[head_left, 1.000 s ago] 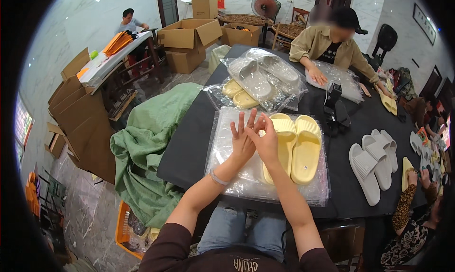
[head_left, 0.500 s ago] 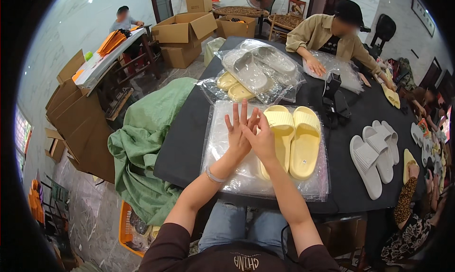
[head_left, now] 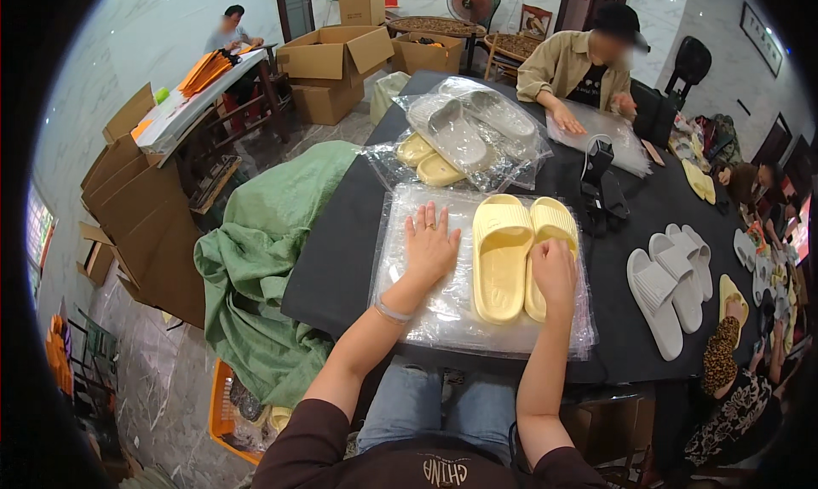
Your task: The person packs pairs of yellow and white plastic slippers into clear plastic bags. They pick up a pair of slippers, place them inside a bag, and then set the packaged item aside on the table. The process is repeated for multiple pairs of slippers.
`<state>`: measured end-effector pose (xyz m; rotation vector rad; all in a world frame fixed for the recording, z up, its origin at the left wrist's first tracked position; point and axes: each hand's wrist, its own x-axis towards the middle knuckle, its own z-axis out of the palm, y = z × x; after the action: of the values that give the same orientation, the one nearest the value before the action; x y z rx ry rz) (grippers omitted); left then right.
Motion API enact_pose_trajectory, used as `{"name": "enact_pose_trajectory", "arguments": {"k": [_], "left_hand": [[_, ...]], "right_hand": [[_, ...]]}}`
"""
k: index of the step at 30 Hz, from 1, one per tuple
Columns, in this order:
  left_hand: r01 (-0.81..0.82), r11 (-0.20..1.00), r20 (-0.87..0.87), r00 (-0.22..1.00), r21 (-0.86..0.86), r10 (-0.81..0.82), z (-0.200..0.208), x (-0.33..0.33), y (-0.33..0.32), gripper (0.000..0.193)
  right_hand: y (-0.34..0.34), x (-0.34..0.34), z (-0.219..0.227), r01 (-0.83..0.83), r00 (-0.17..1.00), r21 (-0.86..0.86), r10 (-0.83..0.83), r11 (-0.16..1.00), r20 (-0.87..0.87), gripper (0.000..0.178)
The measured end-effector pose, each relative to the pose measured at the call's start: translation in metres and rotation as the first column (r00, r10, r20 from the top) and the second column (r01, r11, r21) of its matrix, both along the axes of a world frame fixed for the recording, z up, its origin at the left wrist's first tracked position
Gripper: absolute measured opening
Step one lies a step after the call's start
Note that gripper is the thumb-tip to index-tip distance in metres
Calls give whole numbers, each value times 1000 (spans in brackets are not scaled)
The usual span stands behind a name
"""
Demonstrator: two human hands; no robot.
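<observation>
My left hand (head_left: 432, 244) lies flat on a stack of clear plastic bags (head_left: 409, 297), its fingers stretched out and a ring on one of them. Beside it, on the same bags, is a pair of pale yellow slippers with ribbed straps, toes pointing away from me. My right hand (head_left: 554, 273) is closed at the strap of the right yellow slipper (head_left: 554, 219); its fingertips are partly hidden. The left yellow slipper (head_left: 500, 272) sits untouched between my hands.
Bagged grey slippers (head_left: 447, 135) and bagged yellow ones (head_left: 436, 169) lie beyond. A black stand (head_left: 603, 191) and loose grey slippers (head_left: 669, 284) are to the right. Across the black table (head_left: 332, 267), a co-worker (head_left: 579, 76) handles plastic bags. Green cloth (head_left: 268, 250) hangs at left.
My hands, together in front of the slippers before, have separated. The left has come down flat on the bags; the right has moved right to the right slipper. The co-worker's far hand has lifted from the slippers.
</observation>
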<state>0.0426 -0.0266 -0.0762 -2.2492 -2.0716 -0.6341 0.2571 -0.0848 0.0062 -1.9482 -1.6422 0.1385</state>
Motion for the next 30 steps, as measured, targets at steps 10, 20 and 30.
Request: {"name": "enact_pose_trajectory", "arguments": {"k": [10,20,30], "left_hand": [[10,1000,13,1000,4,-10,1,1,2,59],[107,992,-20,994,63,-106,-17,-13,5,60],[19,998,5,1000,65,-19,-12,-11,10,58]], "right_hand": [[39,-1,-41,78,976,-25,-71,997,206,55],[22,-59,6,-130,991,-104,126,986,-40,41],[31,-35,-28,-101,994,-128,105,987,27,45]]}}
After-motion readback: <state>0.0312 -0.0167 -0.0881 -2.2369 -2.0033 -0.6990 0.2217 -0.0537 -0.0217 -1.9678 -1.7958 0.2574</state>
